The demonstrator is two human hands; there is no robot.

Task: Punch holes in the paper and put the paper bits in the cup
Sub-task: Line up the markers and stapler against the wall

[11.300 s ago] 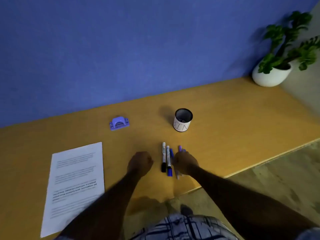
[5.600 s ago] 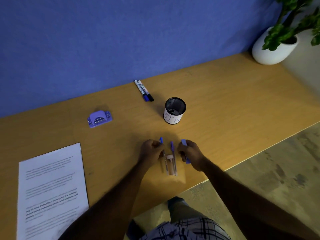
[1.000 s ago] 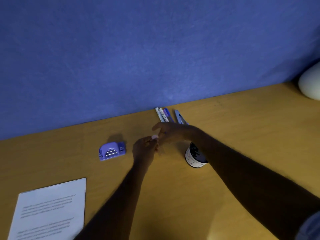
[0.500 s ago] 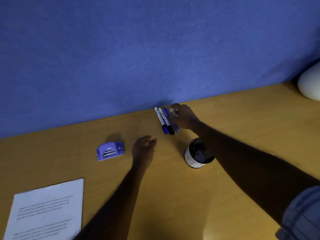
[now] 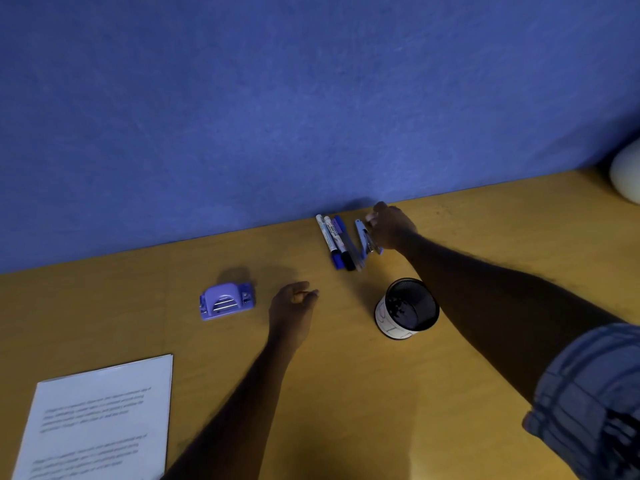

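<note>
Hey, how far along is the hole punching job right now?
Done: markers lined up by the wall. In hand: right hand holds a blue pen beside them; left hand rests idle. Left: hole punch and paper lie untouched; filling the mesh cup follows.

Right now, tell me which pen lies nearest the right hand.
The pale blue pen, rightmost in the row, beside the right hand; the other pens lie further left.
</note>
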